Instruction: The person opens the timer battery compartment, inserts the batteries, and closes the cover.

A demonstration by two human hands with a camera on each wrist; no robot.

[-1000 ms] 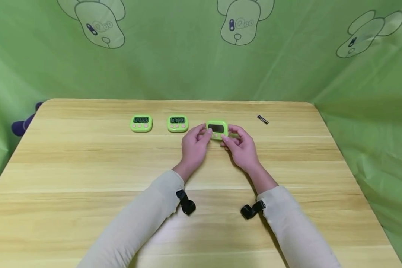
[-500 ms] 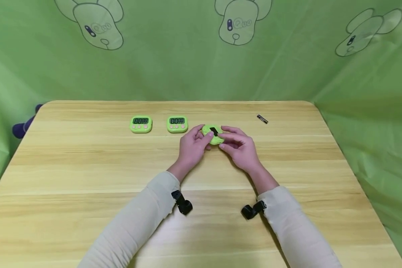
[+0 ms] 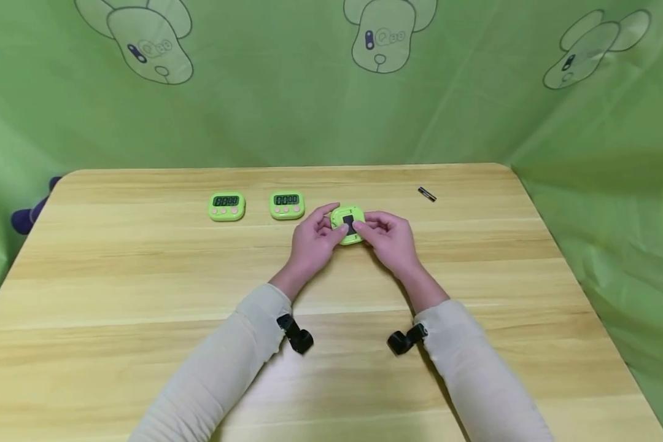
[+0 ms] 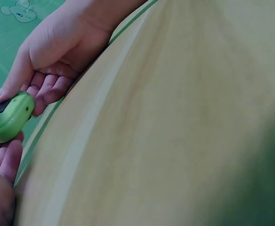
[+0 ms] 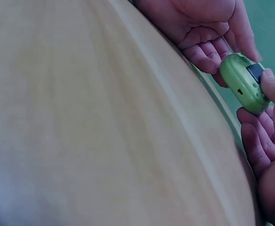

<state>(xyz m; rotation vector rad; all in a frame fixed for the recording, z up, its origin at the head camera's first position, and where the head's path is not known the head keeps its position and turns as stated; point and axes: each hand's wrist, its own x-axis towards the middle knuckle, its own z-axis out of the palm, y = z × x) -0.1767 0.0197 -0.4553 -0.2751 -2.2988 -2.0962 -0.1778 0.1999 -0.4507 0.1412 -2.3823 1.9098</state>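
Note:
Both hands hold a green digital timer (image 3: 348, 211) above the table, its back turned up to the head camera. A black rectangle lies in the middle of that back. My left hand (image 3: 312, 240) grips the timer's left side, thumb on the back near the black rectangle. From the right, my right hand (image 3: 393, 244) pinches it, thumb also pressed on the back and fingers behind. In the left wrist view the timer's rounded green edge (image 4: 17, 115) shows between the hands; the right wrist view shows a small dark slot in the timer's edge (image 5: 241, 84). Its screen is hidden.
Two more green timers, one far left (image 3: 226, 206) and one nearer (image 3: 287, 205), lie face up with digits showing. A small dark battery (image 3: 427, 194) lies at the back right of the wooden table (image 3: 143, 270). Green cloth (image 3: 287, 110) hangs behind the table.
One second ago the timer's blank screen faced up. It has been turned over, so its back now shows. The right thumb has come onto the back, and both hands remain on it.

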